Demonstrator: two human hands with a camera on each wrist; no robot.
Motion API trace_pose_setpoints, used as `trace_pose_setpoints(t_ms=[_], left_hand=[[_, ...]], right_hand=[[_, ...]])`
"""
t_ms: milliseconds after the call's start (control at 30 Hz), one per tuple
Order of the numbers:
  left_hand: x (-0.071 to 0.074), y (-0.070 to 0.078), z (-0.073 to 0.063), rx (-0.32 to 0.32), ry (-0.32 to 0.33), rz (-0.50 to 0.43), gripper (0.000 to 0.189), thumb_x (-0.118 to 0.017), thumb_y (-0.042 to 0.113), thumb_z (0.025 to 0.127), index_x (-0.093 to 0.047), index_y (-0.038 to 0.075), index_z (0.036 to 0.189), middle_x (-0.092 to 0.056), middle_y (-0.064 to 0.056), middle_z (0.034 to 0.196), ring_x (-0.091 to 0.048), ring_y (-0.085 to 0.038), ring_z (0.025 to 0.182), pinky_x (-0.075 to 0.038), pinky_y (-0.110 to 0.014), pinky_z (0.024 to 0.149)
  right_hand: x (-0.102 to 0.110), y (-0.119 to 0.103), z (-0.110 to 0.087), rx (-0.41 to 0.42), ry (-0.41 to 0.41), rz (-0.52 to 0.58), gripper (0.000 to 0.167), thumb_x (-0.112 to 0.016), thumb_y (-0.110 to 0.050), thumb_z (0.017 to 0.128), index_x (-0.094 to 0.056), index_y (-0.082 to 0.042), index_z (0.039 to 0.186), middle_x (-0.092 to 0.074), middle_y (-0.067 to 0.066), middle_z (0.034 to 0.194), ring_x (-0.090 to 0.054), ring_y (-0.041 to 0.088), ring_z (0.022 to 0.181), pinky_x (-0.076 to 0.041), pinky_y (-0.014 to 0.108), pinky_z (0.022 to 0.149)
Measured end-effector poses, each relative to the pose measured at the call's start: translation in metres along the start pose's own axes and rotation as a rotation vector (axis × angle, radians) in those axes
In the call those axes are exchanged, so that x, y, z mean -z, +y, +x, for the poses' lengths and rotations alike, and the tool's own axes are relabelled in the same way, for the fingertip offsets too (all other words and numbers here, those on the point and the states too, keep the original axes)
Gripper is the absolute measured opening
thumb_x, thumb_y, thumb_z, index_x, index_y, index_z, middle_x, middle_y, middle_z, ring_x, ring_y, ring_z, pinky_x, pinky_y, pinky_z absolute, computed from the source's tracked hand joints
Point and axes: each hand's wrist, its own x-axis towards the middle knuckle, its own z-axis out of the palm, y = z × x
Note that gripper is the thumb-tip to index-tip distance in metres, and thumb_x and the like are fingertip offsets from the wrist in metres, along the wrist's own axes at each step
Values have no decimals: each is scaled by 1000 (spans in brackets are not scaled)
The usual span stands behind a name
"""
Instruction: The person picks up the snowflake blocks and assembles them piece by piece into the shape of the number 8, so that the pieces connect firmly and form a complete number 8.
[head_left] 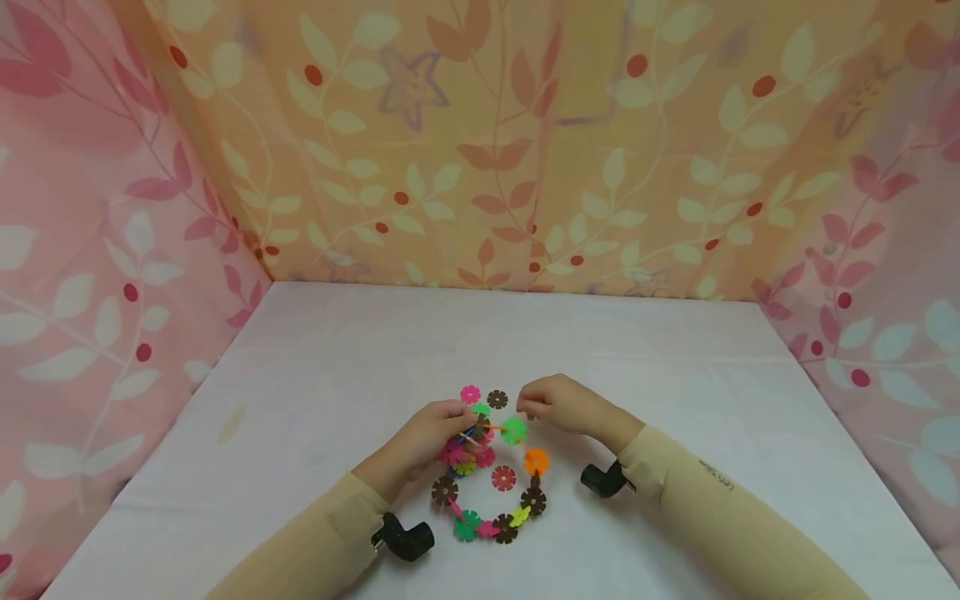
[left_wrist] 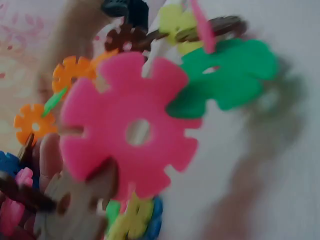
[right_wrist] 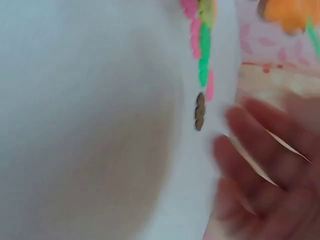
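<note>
My left hand [head_left: 427,435] grips one part of a chain of slotted, flower-shaped plastic discs, whose brown disc [head_left: 445,492] hangs below the fingers. The chain curves in a ring through an emerald disc [head_left: 467,526] and an orange disc [head_left: 536,461] to a light green disc [head_left: 513,430]. In the left wrist view a pink disc [left_wrist: 105,105] is joined to a green disc [left_wrist: 232,70]; behind them the left fingers are mostly hidden. Just right of the light green disc, my right hand [head_left: 566,405] is in the air, fingers loosely bent, holding nothing; it is blurred in the right wrist view.
On the white table [head_left: 337,350], a loose brown disc [head_left: 497,399] and a pink disc [head_left: 470,393] lie beyond the left hand. A red disc [head_left: 503,477] sits inside the ring. Patterned cloth [head_left: 480,167] walls the table at the back and sides.
</note>
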Motion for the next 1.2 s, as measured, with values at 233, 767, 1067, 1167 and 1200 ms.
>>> trace_pose_setpoints(t_ms=[233, 767, 1067, 1167, 1200], left_hand=[[26, 3, -16, 18, 6, 81, 23, -52, 26, 93, -59, 4, 89, -60, -13, 88, -63, -19, 72, -51, -30, 63], [20, 9, -18, -46, 29, 123, 20, -58, 20, 90, -61, 0, 93, -60, -7, 89, -64, -23, 81, -51, -35, 77], [5, 11, -6, -56, -20, 104, 20, -57, 19, 91, -60, -1, 91, -59, -7, 88, -64, -26, 82, -52, -34, 77], [2, 11, -4, -65, -20, 132, 20, -56, 20, 91, -61, 0, 89, -60, -5, 86, -63, -25, 80, -53, -32, 72], [2, 11, -4, -67, -19, 135, 20, -56, 20, 91, -61, 1, 89, -60, -5, 86, -63, -25, 80, -52, -32, 71]], right_hand=[[-26, -8, 0, 97, -257, -63, 16, -70, -16, 77, -61, -18, 89, -52, -8, 79, -46, 7, 73, -41, 20, 67], [-20, -10, 1, 9, -212, 52, 16, -66, -3, 77, -58, -17, 77, -54, -9, 68, -47, 6, 65, -42, 21, 59], [7, -14, -3, 312, 243, -88, 3, -69, -12, 81, -70, -14, 83, -59, -9, 81, -53, 5, 72, -46, 17, 63], [6, -18, -5, 425, 295, -109, 2, -69, -13, 82, -70, -13, 83, -58, -8, 81, -52, 4, 71, -46, 15, 62], [5, -19, -6, 447, 302, -113, 2, -68, -14, 83, -70, -13, 83, -57, -7, 81, -52, 4, 71, -46, 15, 62]])
